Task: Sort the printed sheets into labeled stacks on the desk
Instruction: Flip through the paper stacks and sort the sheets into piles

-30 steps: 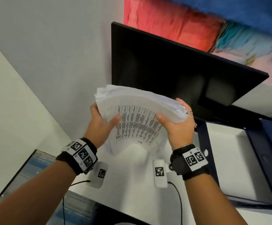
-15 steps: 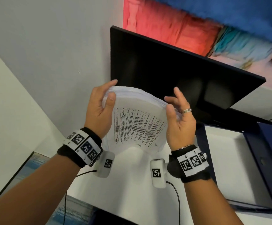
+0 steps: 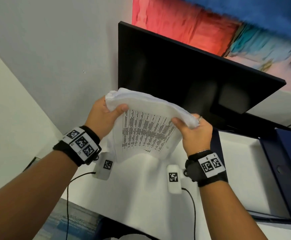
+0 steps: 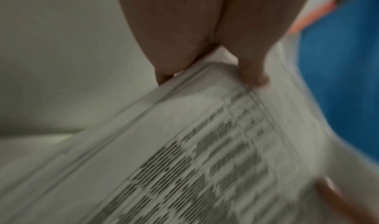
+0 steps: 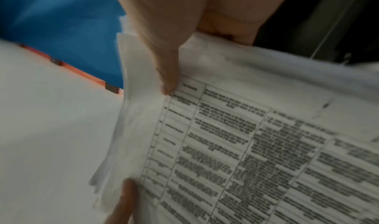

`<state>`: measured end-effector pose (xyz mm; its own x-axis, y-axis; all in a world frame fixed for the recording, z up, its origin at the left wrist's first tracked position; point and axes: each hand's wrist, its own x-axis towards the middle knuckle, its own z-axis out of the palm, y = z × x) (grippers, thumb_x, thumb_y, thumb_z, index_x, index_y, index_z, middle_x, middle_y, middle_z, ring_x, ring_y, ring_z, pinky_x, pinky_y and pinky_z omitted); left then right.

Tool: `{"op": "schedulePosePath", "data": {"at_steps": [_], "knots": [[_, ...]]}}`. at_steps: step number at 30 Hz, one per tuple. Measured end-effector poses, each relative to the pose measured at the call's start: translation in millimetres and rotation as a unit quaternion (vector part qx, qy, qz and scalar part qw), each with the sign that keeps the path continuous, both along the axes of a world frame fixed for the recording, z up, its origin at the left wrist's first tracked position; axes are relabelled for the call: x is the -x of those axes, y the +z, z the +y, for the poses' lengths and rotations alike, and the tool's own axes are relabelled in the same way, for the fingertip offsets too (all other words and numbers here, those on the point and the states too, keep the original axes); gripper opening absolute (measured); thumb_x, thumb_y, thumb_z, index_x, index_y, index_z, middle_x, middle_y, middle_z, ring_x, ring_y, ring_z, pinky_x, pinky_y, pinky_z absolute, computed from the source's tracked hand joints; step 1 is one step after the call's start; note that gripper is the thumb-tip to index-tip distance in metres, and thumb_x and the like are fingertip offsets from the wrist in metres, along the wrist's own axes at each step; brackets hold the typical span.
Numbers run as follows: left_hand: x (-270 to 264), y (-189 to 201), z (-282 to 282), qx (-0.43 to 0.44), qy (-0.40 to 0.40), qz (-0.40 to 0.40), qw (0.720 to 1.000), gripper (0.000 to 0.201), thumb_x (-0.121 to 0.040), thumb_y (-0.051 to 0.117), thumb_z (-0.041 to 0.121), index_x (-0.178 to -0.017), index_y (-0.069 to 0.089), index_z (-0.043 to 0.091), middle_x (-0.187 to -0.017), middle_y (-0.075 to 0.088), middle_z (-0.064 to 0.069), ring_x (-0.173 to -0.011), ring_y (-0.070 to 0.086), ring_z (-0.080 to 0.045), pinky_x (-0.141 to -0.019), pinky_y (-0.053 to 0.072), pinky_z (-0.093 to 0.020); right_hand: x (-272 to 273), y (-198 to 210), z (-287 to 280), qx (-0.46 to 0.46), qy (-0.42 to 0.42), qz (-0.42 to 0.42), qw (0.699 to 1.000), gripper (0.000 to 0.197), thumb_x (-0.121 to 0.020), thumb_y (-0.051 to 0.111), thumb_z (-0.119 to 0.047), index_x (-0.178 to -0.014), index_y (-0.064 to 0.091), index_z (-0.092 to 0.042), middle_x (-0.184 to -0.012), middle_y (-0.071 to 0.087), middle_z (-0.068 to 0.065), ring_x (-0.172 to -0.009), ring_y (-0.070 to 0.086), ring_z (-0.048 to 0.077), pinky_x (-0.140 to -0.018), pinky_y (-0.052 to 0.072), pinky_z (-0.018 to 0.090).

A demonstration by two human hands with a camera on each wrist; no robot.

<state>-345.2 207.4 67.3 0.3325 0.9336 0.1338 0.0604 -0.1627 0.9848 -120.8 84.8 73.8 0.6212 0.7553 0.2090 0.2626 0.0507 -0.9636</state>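
Observation:
A thick stack of printed sheets (image 3: pixel 146 125) stands on edge on the white desk (image 3: pixel 141 196), bowed over at the top, with a printed table facing me. My left hand (image 3: pixel 104 113) grips its upper left corner, thumb on the front. My right hand (image 3: pixel 193 129) grips the upper right corner the same way. In the left wrist view the thumb presses the sheets (image 4: pixel 205 146) at the table's edge. In the right wrist view the thumb pins the sheets (image 5: pixel 246 138) near the table's corner. My fingers behind the stack are hidden.
A black monitor (image 3: pixel 184 75) stands right behind the stack. An open dark blue binder (image 3: pixel 288 170) lies on the desk to the right. White walls close in on the left. A colourful picture (image 3: pixel 210 26) hangs above the monitor.
Half a second ago both hands stood flat against the stack's sides, squaring it. Now both thumbs have come round the front and the hands grip the top corners again.

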Motion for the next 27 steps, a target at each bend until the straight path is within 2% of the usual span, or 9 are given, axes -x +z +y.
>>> {"op": "schedulePosePath", "data": {"at_steps": [2, 4, 7, 11, 14, 18, 22, 25, 27], "knots": [[-1.0, 7.3, -3.2, -0.034, 0.0, -0.012, 0.999, 0.037, -0.085, 0.071, 0.032, -0.112, 0.064, 0.008, -0.103, 0.073, -0.002, -0.094, 0.072, -0.021, -0.083, 0.059, -0.045, -0.2, 3.9, -4.2, -0.031, -0.008, -0.016, 0.999, 0.024, -0.075, 0.083, -0.009, -0.074, 0.064, -0.023, -0.067, 0.068, -0.014, -0.065, 0.064, -0.003, -0.062, 0.052, 0.02], [2.2, 14.1, -6.5, -0.089, 0.003, -0.016, 0.996, 0.037, -0.083, 0.071, 0.035, -0.108, 0.065, 0.008, -0.095, 0.071, 0.012, -0.088, 0.07, -0.011, -0.075, 0.058, -0.028, -1.5, 8.7, -12.2, -0.059, -0.015, -0.024, 0.998, 0.024, -0.075, 0.084, -0.01, -0.076, 0.063, -0.024, -0.07, 0.068, -0.014, -0.065, 0.064, -0.004, -0.06, 0.05, 0.013], [4.0, 6.7, -13.1, -0.092, 0.0, 0.04, 0.995, 0.043, -0.079, 0.073, 0.04, -0.111, 0.059, 0.015, -0.091, 0.066, 0.017, -0.084, 0.068, -0.003, -0.07, 0.058, -0.023, 3.9, 2.5, -21.0, -0.041, 0.008, -0.01, 0.999, 0.032, -0.071, 0.085, -0.002, -0.092, 0.064, -0.013, -0.085, 0.067, -0.009, -0.073, 0.066, -0.007, -0.061, 0.05, 0.008], [-4.3, -3.4, -20.9, -0.068, -0.006, 0.022, 0.997, 0.055, -0.079, 0.074, 0.024, -0.12, 0.038, 0.017, -0.101, 0.053, 0.016, -0.086, 0.062, 0.014, -0.067, 0.053, -0.011, 13.2, -6.1, -21.7, 0.0, 0.023, 0.012, 1.0, 0.052, -0.067, 0.087, -0.003, -0.112, 0.064, -0.008, -0.103, 0.068, -0.001, -0.089, 0.068, -0.001, -0.072, 0.056, 0.016], [-5.4, -1.8, -22.1, -0.038, 0.014, -0.033, 0.999, 0.062, -0.074, 0.075, 0.048, -0.118, 0.035, 0.032, -0.105, 0.054, 0.009, -0.082, 0.066, 0.003, -0.067, 0.056, -0.018, 17.3, -2.0, -20.6, -0.015, 0.016, 0.033, 0.999, 0.059, -0.067, 0.087, -0.007, -0.117, 0.059, -0.023, -0.105, 0.066, -0.005, -0.092, 0.069, 0.004, -0.073, 0.058, 0.02], [-12.5, 8.1, -26.2, -0.087, 0.076, -0.086, 0.99, 0.046, -0.089, 0.057, 0.042, -0.13, 0.042, 0.026, -0.106, 0.057, 0.004, -0.087, 0.062, -0.001, -0.073, 0.053, -0.019, 25.0, 10.4, -17.1, -0.12, 0.012, 0.026, 0.992, 0.037, -0.082, 0.074, -0.002, -0.113, 0.058, -0.015, -0.104, 0.07, 0.01, -0.096, 0.069, 0.021, -0.08, 0.057, 0.031], [-24.1, 15.9, -23.6, -0.095, 0.143, -0.075, 0.982, 0.018, -0.097, 0.056, 0.022, -0.111, 0.064, 0.013, -0.098, 0.064, 0.01, -0.086, 0.062, 0.003, -0.071, 0.051, -0.015, 27.2, 10.3, -14.7, -0.111, 0.013, -0.08, 0.991, 0.01, -0.09, 0.064, -0.001, -0.095, 0.067, -0.009, -0.101, 0.07, 0.005, -0.096, 0.067, 0.015, -0.084, 0.054, 0.029], [-28.4, 18.0, -20.5, -0.096, 0.151, -0.061, 0.982, 0.013, -0.098, 0.056, 0.021, -0.1, 0.068, 0.015, -0.098, 0.068, 0.006, -0.091, 0.064, -0.005, -0.077, 0.053, -0.019, 27.7, 13.1, -11.4, -0.112, -0.019, -0.042, 0.993, 0.008, -0.089, 0.063, 0.003, -0.091, 0.065, -0.005, -0.098, 0.07, 0.005, -0.091, 0.067, 0.009, -0.08, 0.053, 0.024], [-28.9, 19.0, -19.3, -0.092, 0.133, -0.053, 0.985, 0.012, -0.097, 0.056, 0.021, -0.1, 0.067, 0.017, -0.099, 0.067, 0.004, -0.086, 0.063, -0.003, -0.071, 0.052, -0.016, 28.9, 16.8, -8.9, -0.102, -0.025, -0.035, 0.994, 0.006, -0.088, 0.066, 0.002, -0.091, 0.066, -0.003, -0.094, 0.07, 0.001, -0.084, 0.065, 0.0, -0.073, 0.051, 0.015]]}}
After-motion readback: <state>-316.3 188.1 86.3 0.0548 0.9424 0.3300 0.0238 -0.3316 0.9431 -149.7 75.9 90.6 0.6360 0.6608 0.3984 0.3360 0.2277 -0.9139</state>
